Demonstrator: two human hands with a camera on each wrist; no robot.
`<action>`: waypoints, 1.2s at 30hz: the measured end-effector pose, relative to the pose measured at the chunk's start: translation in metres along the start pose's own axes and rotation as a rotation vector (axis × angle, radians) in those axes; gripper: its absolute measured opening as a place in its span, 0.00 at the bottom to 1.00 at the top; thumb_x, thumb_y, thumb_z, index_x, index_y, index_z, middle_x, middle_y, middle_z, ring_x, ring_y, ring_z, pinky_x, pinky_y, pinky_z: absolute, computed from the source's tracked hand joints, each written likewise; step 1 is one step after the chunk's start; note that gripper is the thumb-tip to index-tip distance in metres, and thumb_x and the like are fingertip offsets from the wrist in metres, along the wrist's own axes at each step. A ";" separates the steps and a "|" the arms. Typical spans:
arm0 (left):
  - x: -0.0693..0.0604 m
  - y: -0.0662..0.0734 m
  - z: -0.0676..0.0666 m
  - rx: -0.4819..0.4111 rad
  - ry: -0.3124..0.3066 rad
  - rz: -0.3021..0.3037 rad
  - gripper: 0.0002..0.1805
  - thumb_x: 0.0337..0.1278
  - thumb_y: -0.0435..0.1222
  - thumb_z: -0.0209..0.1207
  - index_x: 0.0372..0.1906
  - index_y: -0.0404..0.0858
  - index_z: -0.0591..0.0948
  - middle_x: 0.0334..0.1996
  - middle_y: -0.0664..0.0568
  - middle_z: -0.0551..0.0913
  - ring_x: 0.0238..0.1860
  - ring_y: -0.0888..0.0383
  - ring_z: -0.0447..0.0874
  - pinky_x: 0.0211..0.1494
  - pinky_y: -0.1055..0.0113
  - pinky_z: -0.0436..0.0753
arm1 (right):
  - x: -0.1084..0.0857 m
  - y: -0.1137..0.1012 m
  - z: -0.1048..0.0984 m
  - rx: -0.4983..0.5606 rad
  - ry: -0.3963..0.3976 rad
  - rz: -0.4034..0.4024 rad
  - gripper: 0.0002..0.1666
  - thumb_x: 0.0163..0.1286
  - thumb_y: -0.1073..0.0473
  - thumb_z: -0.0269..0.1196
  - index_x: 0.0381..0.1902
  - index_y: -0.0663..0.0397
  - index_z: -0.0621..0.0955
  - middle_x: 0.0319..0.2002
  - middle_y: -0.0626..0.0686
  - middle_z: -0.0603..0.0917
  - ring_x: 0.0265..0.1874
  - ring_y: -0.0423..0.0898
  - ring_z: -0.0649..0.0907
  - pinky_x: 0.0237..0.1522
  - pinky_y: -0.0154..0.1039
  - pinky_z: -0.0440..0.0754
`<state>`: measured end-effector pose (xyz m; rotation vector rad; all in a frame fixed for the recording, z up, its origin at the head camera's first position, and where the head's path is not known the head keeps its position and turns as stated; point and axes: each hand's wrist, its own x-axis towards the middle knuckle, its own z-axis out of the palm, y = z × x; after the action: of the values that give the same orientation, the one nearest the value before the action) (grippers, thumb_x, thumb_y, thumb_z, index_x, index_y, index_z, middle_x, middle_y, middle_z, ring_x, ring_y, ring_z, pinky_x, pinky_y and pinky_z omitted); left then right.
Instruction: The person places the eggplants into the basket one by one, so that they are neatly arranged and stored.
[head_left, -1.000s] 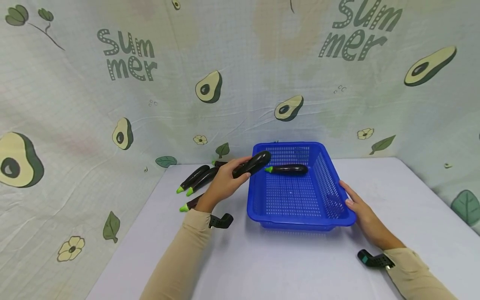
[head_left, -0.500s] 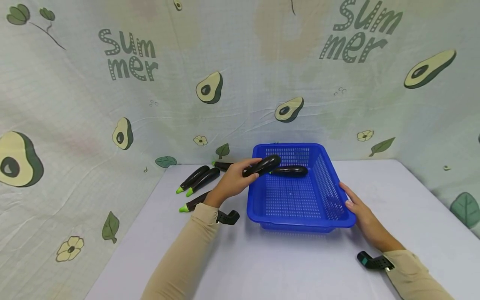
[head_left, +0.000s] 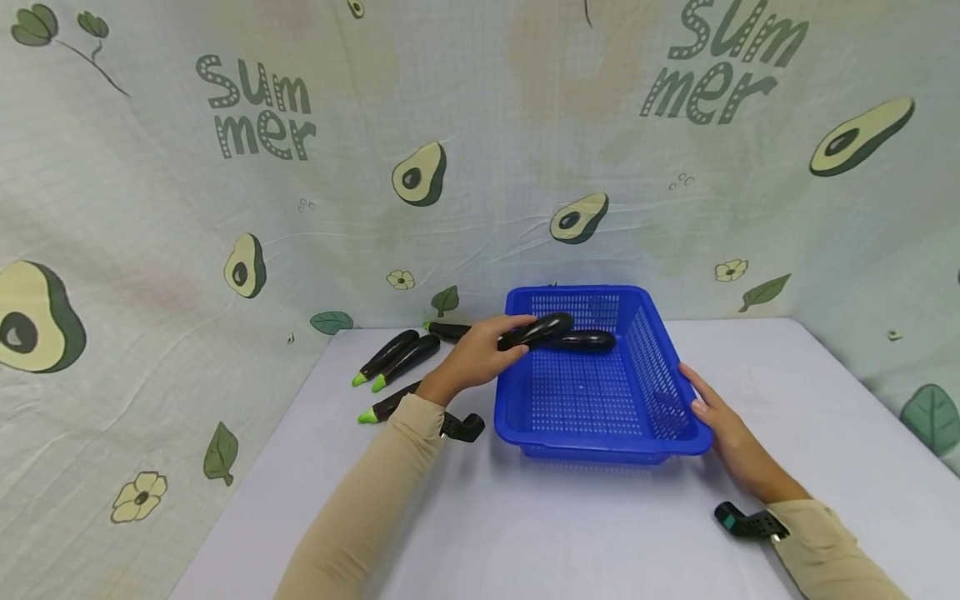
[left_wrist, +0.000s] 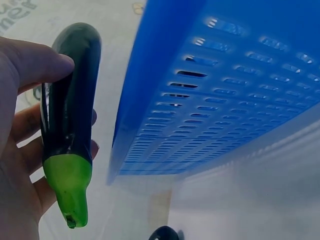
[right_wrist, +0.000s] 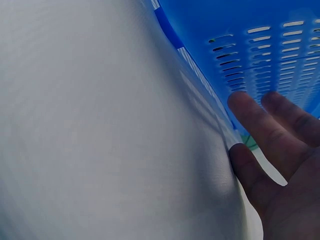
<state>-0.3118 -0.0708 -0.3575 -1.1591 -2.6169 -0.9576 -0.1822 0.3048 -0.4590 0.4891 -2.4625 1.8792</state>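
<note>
Blue plastic forms the slatted basket (head_left: 603,447), which rests on a white bench (head_left: 585,533) and serves as the landmark here. Over its left rim, the left hand (head_left: 482,354) is clamped on a glossy dark eggplant (head_left: 553,327). The left wrist view shows the thumb laid across the front of the skin and the fingers bent round behind, their tips showing on the far side; the green cap and stem are left bare. From the head view, the rounded end of this eggplant reaches over the basket's interior and overlaps another, the inner eggplant (head_left: 592,342), lying toward the back of the basket. Whether the two touch cannot be told.

At the basket's right side, the right hand (head_left: 735,437) is unclenched, its fingers extended and spread apart, with fingertips against the outer wall and rim.

Left of the basket, four more eggplants lie on the bench: a parallel pair, the outer one (head_left: 388,355) and its neighbour (head_left: 410,360); a rear one (head_left: 448,332) partly hidden by the left hand; and a front one (head_left: 392,404) partly covered by the left forearm. Behind the basket hangs a pale cloth (head_left: 495,108) printed with avocados.
</note>
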 end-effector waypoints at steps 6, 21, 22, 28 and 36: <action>0.006 0.002 0.002 0.065 -0.033 -0.008 0.27 0.68 0.41 0.61 0.71 0.49 0.74 0.65 0.54 0.76 0.65 0.58 0.73 0.64 0.61 0.74 | 0.000 0.000 0.000 0.000 -0.002 0.007 0.34 0.84 0.49 0.37 0.82 0.33 0.43 0.81 0.54 0.36 0.76 0.66 0.39 0.67 0.28 0.50; 0.019 0.007 0.005 0.077 -0.096 -0.045 0.27 0.70 0.43 0.61 0.71 0.51 0.73 0.67 0.55 0.75 0.65 0.58 0.73 0.64 0.59 0.75 | 0.000 0.001 0.000 0.033 0.005 0.000 0.34 0.83 0.50 0.38 0.82 0.34 0.44 0.81 0.53 0.35 0.76 0.61 0.35 0.66 0.73 0.31; 0.019 0.007 0.005 0.084 -0.104 -0.054 0.27 0.70 0.43 0.60 0.71 0.52 0.73 0.67 0.55 0.75 0.64 0.58 0.73 0.63 0.59 0.75 | 0.000 0.001 0.000 0.035 0.004 0.002 0.34 0.83 0.49 0.38 0.82 0.34 0.44 0.81 0.54 0.35 0.76 0.62 0.35 0.66 0.73 0.32; 0.024 0.013 -0.001 0.093 -0.134 -0.051 0.27 0.70 0.43 0.61 0.71 0.52 0.74 0.65 0.55 0.77 0.65 0.57 0.74 0.66 0.57 0.73 | 0.001 0.000 -0.001 0.029 0.005 0.012 0.34 0.84 0.48 0.38 0.82 0.32 0.43 0.81 0.55 0.35 0.76 0.66 0.36 0.65 0.74 0.32; 0.031 0.016 -0.001 0.097 -0.190 -0.056 0.26 0.69 0.43 0.61 0.70 0.54 0.75 0.65 0.57 0.77 0.63 0.59 0.75 0.64 0.58 0.75 | 0.001 0.000 -0.001 0.053 0.011 0.011 0.34 0.83 0.50 0.38 0.82 0.35 0.44 0.81 0.55 0.35 0.77 0.60 0.36 0.68 0.68 0.30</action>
<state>-0.3226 -0.0436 -0.3380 -1.2153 -2.8223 -0.7536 -0.1832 0.3058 -0.4583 0.4652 -2.4192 1.9505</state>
